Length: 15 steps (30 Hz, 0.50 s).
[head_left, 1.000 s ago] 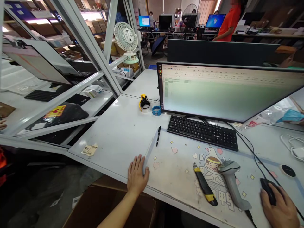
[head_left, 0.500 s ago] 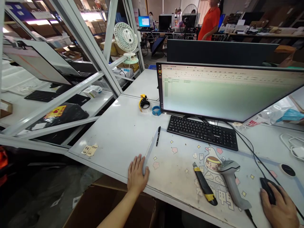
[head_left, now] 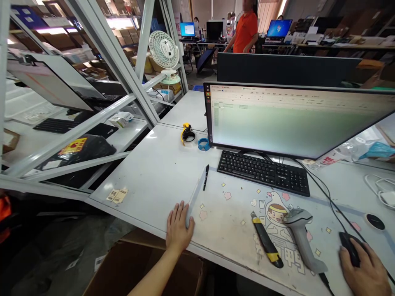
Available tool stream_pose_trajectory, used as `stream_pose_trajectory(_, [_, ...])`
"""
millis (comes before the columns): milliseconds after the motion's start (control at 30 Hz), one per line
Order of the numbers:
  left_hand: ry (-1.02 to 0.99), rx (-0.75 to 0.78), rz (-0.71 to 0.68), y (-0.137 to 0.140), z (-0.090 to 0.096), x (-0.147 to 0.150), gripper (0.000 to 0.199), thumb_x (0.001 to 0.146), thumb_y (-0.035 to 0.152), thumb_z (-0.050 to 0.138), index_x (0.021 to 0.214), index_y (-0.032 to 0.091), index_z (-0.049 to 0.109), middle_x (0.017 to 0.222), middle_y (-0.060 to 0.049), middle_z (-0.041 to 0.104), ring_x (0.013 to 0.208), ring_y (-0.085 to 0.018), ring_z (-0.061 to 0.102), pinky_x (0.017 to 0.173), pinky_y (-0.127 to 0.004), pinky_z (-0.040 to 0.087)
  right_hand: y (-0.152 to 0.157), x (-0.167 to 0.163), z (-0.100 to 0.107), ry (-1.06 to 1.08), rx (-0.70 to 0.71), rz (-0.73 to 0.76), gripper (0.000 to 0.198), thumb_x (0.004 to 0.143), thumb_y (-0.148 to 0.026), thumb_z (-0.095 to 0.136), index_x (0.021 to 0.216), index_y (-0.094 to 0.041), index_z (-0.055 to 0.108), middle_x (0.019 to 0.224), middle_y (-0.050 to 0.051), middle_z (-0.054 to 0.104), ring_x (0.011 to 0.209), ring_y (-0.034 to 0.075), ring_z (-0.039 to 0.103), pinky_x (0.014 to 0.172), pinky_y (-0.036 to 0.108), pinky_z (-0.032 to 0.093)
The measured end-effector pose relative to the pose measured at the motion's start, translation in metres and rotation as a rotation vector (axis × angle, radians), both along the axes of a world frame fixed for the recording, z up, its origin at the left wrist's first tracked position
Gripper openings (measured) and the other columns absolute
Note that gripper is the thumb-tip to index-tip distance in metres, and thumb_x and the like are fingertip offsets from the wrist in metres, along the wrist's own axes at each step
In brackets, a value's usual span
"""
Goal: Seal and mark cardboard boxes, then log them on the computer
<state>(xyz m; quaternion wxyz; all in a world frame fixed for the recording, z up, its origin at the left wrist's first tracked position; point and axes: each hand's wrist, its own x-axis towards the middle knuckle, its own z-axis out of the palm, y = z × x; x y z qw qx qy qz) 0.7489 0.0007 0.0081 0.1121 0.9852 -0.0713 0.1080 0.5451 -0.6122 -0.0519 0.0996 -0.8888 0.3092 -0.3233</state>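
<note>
My left hand (head_left: 179, 228) lies flat on the white table (head_left: 138, 176) near its front edge, fingers stretched out and nothing in them. At the lower right, my right hand (head_left: 364, 265) is wrapped over a black computer mouse (head_left: 350, 246). Between the hands lie a yellow and black utility knife (head_left: 267, 240) and a grey barcode scanner (head_left: 302, 238) on a cartoon desk mat (head_left: 225, 218). A black pen (head_left: 206, 177) rests beyond my left hand. Behind the mat sits a black keyboard (head_left: 263, 172), below a monitor (head_left: 290, 119) showing a spreadsheet.
A tape dispenser (head_left: 187, 135) and a blue tape roll (head_left: 203, 144) stand left of the monitor. Grey metal framing (head_left: 114, 61) borders the table's left side. An opened cardboard box (head_left: 148, 267) sits below the front edge. A person in orange (head_left: 246, 33) stands far back.
The person in orange in the background has moved to the left, uncovering a lit blue screen. My two hands have stayed in place.
</note>
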Motion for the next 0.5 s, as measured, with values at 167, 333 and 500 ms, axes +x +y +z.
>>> stream_pose_trajectory(167, [0.002, -0.026, 0.002, -0.001, 0.001, 0.001, 0.058, 0.110, 0.039, 0.043, 0.160, 0.018, 0.064, 0.174, -0.012, 0.051, 0.164, -0.035, 0.045, 0.135, -0.059, 0.036, 0.001, 0.000, -0.002, -0.042, 0.032, 0.031, 0.084, 0.094, -0.068, 0.055, 0.149, -0.007, 0.074, 0.160, 0.024, 0.060, 0.145, 0.053, 0.060, 0.121, 0.065, 0.049])
stream_pose_trajectory(333, [0.022, -0.048, -0.007, -0.007, 0.005, 0.001, 0.058, 0.110, 0.039, 0.041, 0.157, 0.016, 0.063, 0.173, -0.016, 0.052, 0.164, -0.037, 0.044, 0.135, -0.061, 0.034, -0.003, 0.000, -0.006, -0.019, 0.051, -0.002, 0.086, 0.095, -0.068, 0.058, 0.149, -0.003, 0.072, 0.159, 0.027, 0.060, 0.145, 0.051, 0.059, 0.122, 0.062, 0.048])
stream_pose_trajectory(500, [0.058, -0.118, -0.001, -0.007, 0.009, 0.002, 0.056, 0.109, 0.040, 0.043, 0.157, 0.015, 0.060, 0.171, -0.019, 0.054, 0.163, -0.040, 0.045, 0.134, -0.064, 0.033, -0.021, -0.009, -0.012, 0.014, -0.015, 0.013, 0.095, 0.098, -0.070, 0.055, 0.148, 0.010, 0.063, 0.149, 0.037, 0.062, 0.144, 0.049, 0.059, 0.123, 0.062, 0.046])
